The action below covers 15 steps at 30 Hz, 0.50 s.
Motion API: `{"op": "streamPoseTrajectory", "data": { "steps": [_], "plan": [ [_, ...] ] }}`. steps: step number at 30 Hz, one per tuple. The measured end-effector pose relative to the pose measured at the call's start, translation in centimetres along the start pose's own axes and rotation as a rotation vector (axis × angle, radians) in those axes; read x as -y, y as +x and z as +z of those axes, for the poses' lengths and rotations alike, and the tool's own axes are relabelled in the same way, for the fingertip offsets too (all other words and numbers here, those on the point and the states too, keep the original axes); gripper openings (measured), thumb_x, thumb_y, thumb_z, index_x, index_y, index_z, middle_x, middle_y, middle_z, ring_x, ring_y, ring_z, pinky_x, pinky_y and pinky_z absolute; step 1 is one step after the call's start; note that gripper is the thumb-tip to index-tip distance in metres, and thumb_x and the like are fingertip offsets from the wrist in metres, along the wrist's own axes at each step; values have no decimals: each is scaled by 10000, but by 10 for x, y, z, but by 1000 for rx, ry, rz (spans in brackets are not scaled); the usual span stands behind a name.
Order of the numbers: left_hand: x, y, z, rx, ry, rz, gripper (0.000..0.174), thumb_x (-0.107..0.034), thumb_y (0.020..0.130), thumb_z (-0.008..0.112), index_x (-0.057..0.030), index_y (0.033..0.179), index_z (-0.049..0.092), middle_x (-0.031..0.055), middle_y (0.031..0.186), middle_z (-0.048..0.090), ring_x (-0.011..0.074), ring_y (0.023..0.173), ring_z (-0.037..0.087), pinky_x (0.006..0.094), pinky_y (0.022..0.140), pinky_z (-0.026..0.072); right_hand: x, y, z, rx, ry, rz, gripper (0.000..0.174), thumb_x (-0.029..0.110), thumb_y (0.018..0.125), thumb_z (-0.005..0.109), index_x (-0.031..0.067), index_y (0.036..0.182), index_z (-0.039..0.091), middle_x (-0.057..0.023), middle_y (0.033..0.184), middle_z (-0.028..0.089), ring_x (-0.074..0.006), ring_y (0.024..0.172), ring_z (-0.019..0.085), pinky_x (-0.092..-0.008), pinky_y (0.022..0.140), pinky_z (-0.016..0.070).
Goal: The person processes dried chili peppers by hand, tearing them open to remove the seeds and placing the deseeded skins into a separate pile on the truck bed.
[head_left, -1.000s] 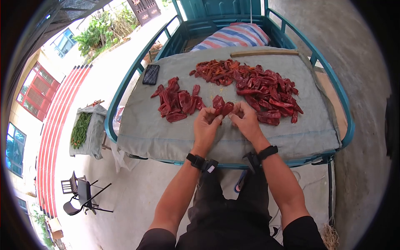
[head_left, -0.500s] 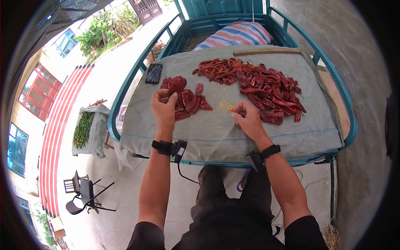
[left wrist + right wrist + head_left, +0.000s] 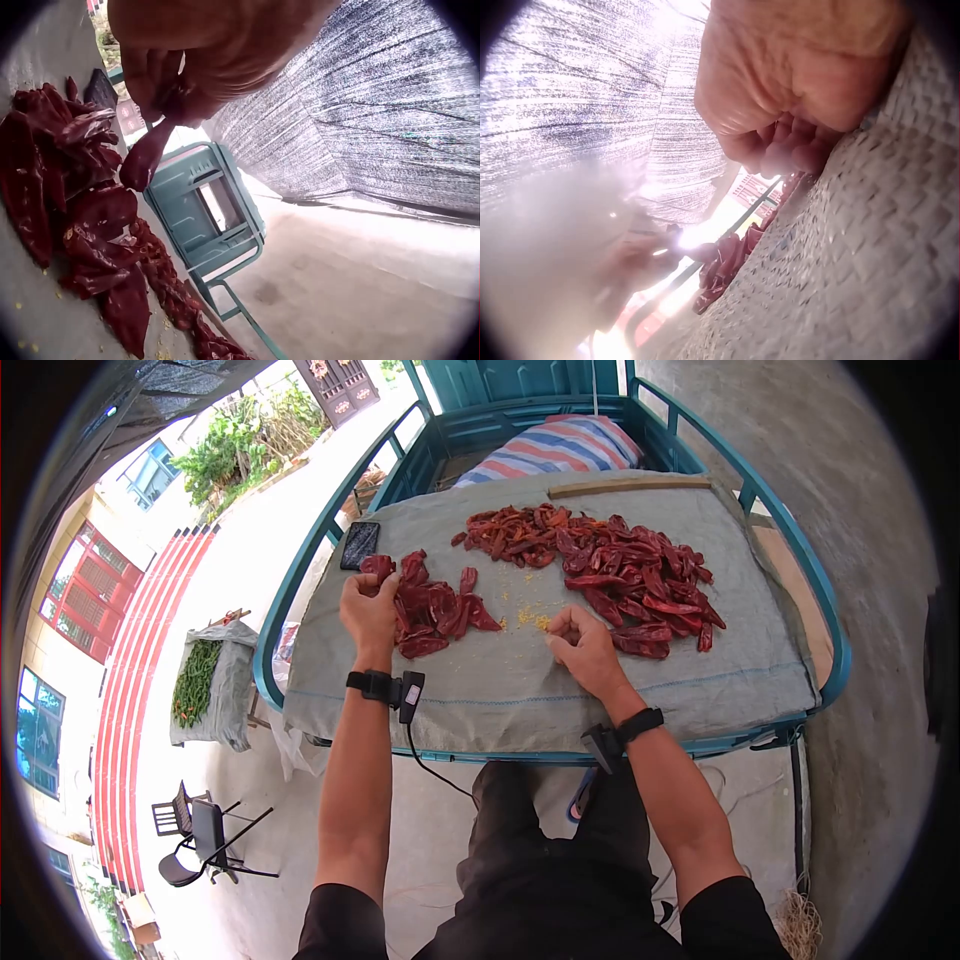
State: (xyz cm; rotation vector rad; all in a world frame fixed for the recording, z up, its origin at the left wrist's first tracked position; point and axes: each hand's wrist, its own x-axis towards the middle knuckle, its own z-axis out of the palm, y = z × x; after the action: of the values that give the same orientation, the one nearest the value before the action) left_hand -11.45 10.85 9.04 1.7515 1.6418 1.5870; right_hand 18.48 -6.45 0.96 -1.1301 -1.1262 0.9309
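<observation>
My left hand point(image 3: 370, 610) pinches a dark red dried chili pepper point(image 3: 146, 159) by one end, and the pepper hangs from the fingertips. That hand is at the left edge of a small pile of dried red chilies point(image 3: 435, 610). My right hand point(image 3: 588, 648) stays low over the cloth with its fingers curled and the thumb close to the index finger. No chili shows in it. Yellow seeds point(image 3: 527, 617) lie scattered just beyond its fingertips. To its right is a larger heap of whole chilies point(image 3: 650, 585), adjoining a heap of torn, orange-red pieces point(image 3: 515, 532).
Grey woven cloth point(image 3: 470, 710) covers the bed of a teal cart with side rails point(image 3: 800, 545). A black phone-like item point(image 3: 360, 546) lies near the left rail, a wooden strip point(image 3: 630, 486) at the back. Green chilies point(image 3: 196, 682) rest on a stand to the left.
Both hands worked together on a chili; then the left hand carried a chili left to the small pile and now holds one at its edge. The right hand stayed near the now-visible yellow seeds.
</observation>
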Motion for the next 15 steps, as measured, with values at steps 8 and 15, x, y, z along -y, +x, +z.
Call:
{"op": "streamPoseTrajectory", "data": {
  "steps": [8, 15],
  "plan": [
    [7, 20, -4, 78, -144, -6, 242, -167, 931, 880, 9, 1028, 744, 84, 938, 781, 183, 854, 761, 339, 804, 596, 4, -1, 0, -8, -18, -16, 133, 58, 967, 759, 9, 1018, 646, 5, 884, 649, -68, 774, 589, -266, 713, 513],
    [-10, 25, -2, 90, -44, 67, 230, -155, 929, 854, 11, 1059, 762, 111, 964, 809, 225, 891, 803, 370, 840, 613, 1, -1, 0, -13, -31, -48, 130, 57, 964, 754, 13, 1012, 642, 4, 892, 649, -73, 770, 583, -270, 715, 513]
  ]
}}
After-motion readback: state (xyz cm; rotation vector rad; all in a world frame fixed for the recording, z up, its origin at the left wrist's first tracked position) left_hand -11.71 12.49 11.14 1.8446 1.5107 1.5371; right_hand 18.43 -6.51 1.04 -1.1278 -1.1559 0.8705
